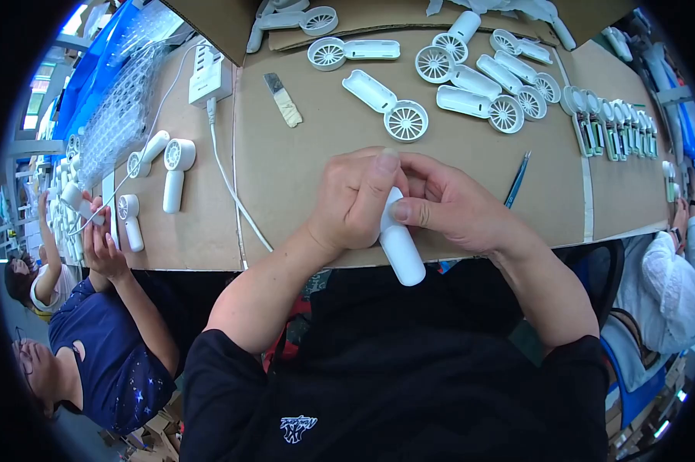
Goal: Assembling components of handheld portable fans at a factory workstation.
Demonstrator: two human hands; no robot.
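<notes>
A worker in a black short-sleeved top holds a white fan body point(404, 258) in both hands at the near edge of a cardboard-covered desk point(286, 181), its rounded handle angled down toward the worker. The left hand point(353, 199) is curled around the upper end, its thumb on top, while the right hand point(461, 206) grips from the other side, thumb pressed against the piece; the fingers hide the upper end. Beyond them, an open white half-shell point(382, 103) with a spoked round grille lies on the desk, and a cluster of similar shells point(482, 96) sits to its right. Blue tweezers point(518, 180) lie to the right of the hands; a wrapped-handle blade point(283, 100) lies farther back, near a white power strip point(209, 75) and its cable. A row of white assemblies point(613, 129) lines the right side. At left, three white fans point(179, 156) rest near a co-worker in dark blue point(112, 358), whose raised hands hold another white piece.
</notes>
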